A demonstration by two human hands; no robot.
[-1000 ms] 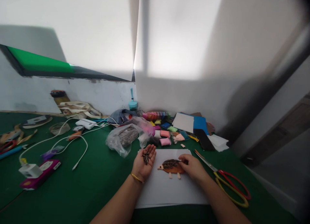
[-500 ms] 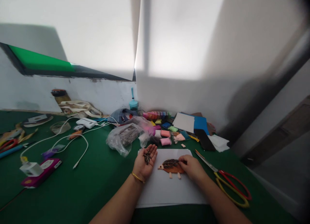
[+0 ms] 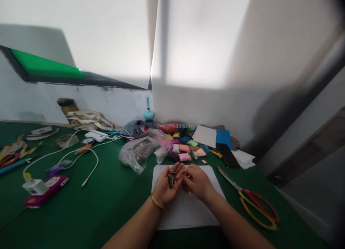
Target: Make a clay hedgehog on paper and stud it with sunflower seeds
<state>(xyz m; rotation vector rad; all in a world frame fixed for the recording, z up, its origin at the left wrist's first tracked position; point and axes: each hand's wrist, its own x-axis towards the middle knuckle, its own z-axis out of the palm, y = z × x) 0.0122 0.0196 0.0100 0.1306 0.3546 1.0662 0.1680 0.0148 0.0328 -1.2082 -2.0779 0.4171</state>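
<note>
My left hand lies palm up and cupped, holding a small heap of dark striped sunflower seeds. Close against its fingers is my right hand, with thumb and fingertips pinched together. Whatever lies between those fingertips is hidden. Both hands are over a stack of white paper. The clay hedgehog with seeds on its back, seen on this paper a moment ago, is now almost wholly covered by my hands.
Large scissors with red and yellow handles lie right of the paper. Beyond it are a clear plastic bag, several coloured clay packs and a black flat object. A white cable and a magenta power strip are at left.
My right hand has moved left from the hedgehog's back to my left hand's fingers. My left hand has shifted slightly right with the seeds, and the hands now cover the hedgehog.
</note>
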